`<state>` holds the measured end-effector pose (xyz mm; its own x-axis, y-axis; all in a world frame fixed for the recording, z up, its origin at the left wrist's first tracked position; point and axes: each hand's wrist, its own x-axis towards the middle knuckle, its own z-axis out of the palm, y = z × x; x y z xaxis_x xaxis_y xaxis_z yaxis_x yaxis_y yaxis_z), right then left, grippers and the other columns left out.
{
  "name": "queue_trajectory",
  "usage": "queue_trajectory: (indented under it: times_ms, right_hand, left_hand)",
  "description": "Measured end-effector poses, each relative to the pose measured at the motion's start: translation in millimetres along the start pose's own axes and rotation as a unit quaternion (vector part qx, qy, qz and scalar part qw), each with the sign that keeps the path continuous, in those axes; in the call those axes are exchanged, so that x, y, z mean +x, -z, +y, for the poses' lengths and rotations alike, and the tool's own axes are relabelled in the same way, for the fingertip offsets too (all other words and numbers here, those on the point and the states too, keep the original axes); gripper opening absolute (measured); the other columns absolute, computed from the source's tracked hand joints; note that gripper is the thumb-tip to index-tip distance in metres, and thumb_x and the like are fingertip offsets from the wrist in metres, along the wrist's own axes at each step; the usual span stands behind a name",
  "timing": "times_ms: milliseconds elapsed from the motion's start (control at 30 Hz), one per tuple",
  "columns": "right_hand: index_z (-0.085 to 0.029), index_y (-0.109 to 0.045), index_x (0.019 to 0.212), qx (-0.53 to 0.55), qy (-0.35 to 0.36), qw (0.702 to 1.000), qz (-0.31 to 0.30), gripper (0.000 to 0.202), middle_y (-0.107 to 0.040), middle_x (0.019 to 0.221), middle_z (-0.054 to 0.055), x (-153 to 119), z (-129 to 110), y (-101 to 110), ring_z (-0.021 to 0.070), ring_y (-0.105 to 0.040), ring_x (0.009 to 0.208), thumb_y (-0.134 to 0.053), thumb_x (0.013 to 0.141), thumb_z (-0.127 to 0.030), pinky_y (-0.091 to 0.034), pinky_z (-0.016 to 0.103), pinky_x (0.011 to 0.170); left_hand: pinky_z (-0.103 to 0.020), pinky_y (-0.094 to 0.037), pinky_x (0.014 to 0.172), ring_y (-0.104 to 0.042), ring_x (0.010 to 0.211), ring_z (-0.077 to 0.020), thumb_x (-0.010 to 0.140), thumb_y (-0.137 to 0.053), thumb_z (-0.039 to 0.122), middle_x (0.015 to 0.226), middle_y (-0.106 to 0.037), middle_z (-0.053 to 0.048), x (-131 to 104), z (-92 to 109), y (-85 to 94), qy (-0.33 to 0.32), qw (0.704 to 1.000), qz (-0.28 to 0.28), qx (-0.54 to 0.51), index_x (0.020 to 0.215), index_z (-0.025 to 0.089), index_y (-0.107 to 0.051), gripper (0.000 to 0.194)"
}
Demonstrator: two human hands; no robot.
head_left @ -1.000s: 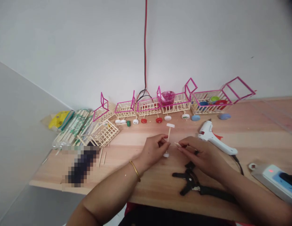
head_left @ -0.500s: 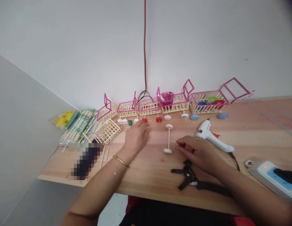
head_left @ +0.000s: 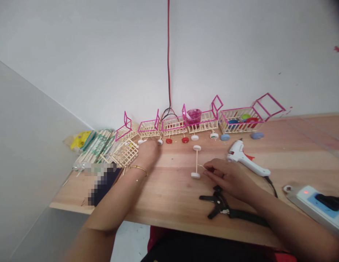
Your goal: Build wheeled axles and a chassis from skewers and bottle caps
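White-wheeled axle (head_left: pixel 197 160) lies on the wooden table (head_left: pixel 169 200) between the two hands, and just beside it the right hand (head_left: pixel 226 175) holds a thin pale stick (head_left: pixel 201 166), pinched between the thumb and the fingers. The left hand (head_left: pixel 149 151) is near the white caps (head_left: pixel 140 142), before the pink-rimmed stick cart (head_left: pixel 149 128), but its fingertips are not clear, so I cannot tell if it grasps something. The white glue gun (head_left: pixel 248 160) and the black hand tool (head_left: pixel 219 204) lie near the right hand.

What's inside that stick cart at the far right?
Inside the rightmost cart are a blue piece, a green one and a red one. Anything beneath them is hidden.
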<state>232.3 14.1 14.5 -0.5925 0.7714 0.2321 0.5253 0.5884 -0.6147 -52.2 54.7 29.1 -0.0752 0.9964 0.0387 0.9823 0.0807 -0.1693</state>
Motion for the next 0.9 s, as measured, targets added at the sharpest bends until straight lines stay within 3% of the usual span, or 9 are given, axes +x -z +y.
queue_trajectory:
  times_ms: [200, 533, 767, 900]
  right_hand:
    - [-0.019, -0.06, 0.087, 0.008, 0.011, 1.0, -0.002, 0.021, -0.065, 0.084, 0.007, -1, 3, -3, 0.0179, -0.059, 0.075, -0.043, 0.091, -0.032, -0.046, 0.031, 0.067]
    - [-0.02, -0.059, 0.088, 0.008, 0.007, 1.0, -0.015, 0.02, -0.065, 0.086, 0.006, -1, 5, -4, 0.0183, -0.059, 0.078, -0.043, 0.091, -0.031, -0.046, 0.032, 0.069]
    - [-0.02, -0.059, 0.089, 0.015, 0.007, 1.0, -0.014, 0.022, -0.065, 0.086, 0.006, -1, 2, -4, 0.0181, -0.059, 0.077, -0.042, 0.091, -0.033, -0.046, 0.031, 0.069]
    - [-0.02, -0.059, 0.088, 0.013, 0.004, 1.0, -0.021, 0.02, -0.065, 0.084, 0.006, -1, 4, -5, 0.0178, -0.059, 0.075, -0.043, 0.091, -0.032, -0.046, 0.031, 0.068]
  left_hand:
    - [-0.031, -0.048, 0.064, -0.064, 0.079, -0.0224, 0.087, -0.036, 0.012, 0.097, -0.061, -0.013, -25, 2, 10.0, -0.022, 1.0, -0.005, 0.014, 0.102, 0.012, -0.055, 0.024]
    - [-0.029, -0.049, 0.059, -0.064, 0.075, -0.0193, 0.088, -0.045, 0.018, 0.102, -0.062, -0.008, -74, -8, 1.3, -0.093, 0.994, 0.05, -0.039, 0.106, 0.017, -0.057, 0.022]
    - [-0.028, -0.052, 0.08, -0.062, 0.094, -0.0157, 0.09, -0.046, 0.02, 0.107, -0.063, -0.007, -105, -30, 5.4, -0.247, 0.937, 0.098, -0.229, 0.108, 0.018, -0.057, 0.021]
    - [-0.028, -0.052, 0.084, -0.062, 0.098, -0.0147, 0.09, -0.048, 0.018, 0.107, -0.064, -0.006, -112, -24, 6.8, -0.289, 0.911, 0.125, -0.266, 0.11, 0.02, -0.057, 0.022]
